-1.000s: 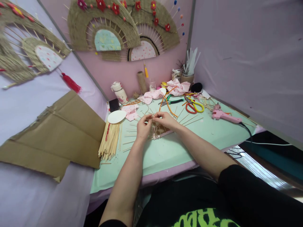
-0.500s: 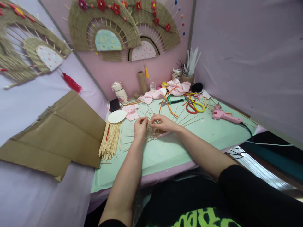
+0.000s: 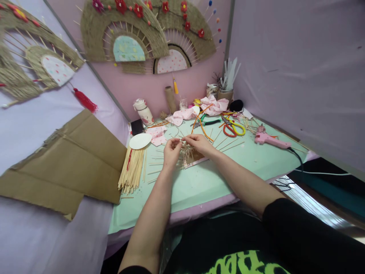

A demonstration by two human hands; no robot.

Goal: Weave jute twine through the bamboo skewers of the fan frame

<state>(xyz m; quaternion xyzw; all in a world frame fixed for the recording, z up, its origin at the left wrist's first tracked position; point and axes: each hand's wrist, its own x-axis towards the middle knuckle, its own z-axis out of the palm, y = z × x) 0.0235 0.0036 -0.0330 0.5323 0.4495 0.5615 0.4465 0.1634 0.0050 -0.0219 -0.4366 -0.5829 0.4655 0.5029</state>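
Observation:
On the pale green table lies a half-round piece [image 3: 196,156] with thin sticks fanning out from it and a tangle of pale twine [image 3: 186,151] on top. My left hand [image 3: 172,151] is over its left part, thumb and fingers pinched on the twine. From the right, my right hand [image 3: 198,144] reaches over the piece, its fingertips pinched close to the left ones on the same twine. Part of the piece and its sticks is hidden under both hands.
A bundle of sticks [image 3: 131,169] and a white oval [image 3: 140,141] lie left, beside cardboard [image 3: 71,160]. Behind are pliers [image 3: 209,123], scissors [image 3: 234,127], pink cloth [image 3: 213,104] and a bottle [image 3: 143,112]. A pink glue gun [image 3: 270,140] with a cord lies right.
My right hand has moved slightly up and left, and the fingertips of both hands have come together. More of the twine and the half-round piece shows below them.

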